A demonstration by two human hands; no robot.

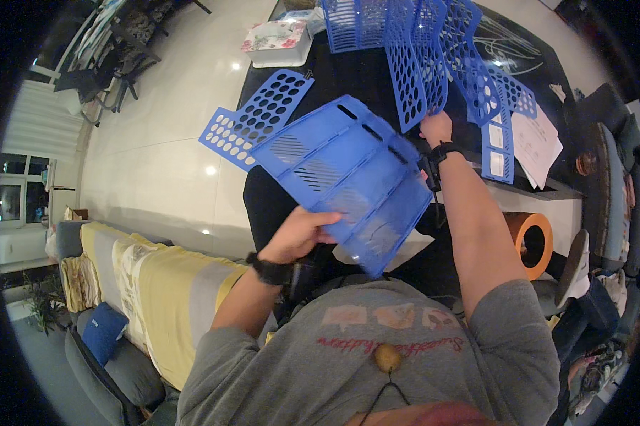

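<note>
My left hand (pixel 304 234) is closed on the near left edge of a large blue plastic panel (pixel 345 174), its thumb lying on top. The panel is tilted over my lap and has ribs, slots and hatched vents. Beyond its right side, my right hand (pixel 437 129) is closed at the lower end of a blue perforated divider (pixel 406 85); the fingertips are partly hidden. More perforated dividers (pixel 469 60) stand beside it. To the left, another blue panel with round holes (pixel 266 113) overhangs the table edge.
On the black table (pixel 334 77) are a floral tissue box (pixel 277 42), a blue slatted rack (pixel 355 25) and white papers (pixel 540 145). An orange cylinder (pixel 540 245) is at my right, near another person's shoe (pixel 577 266). A covered sofa (pixel 163 298) is at left.
</note>
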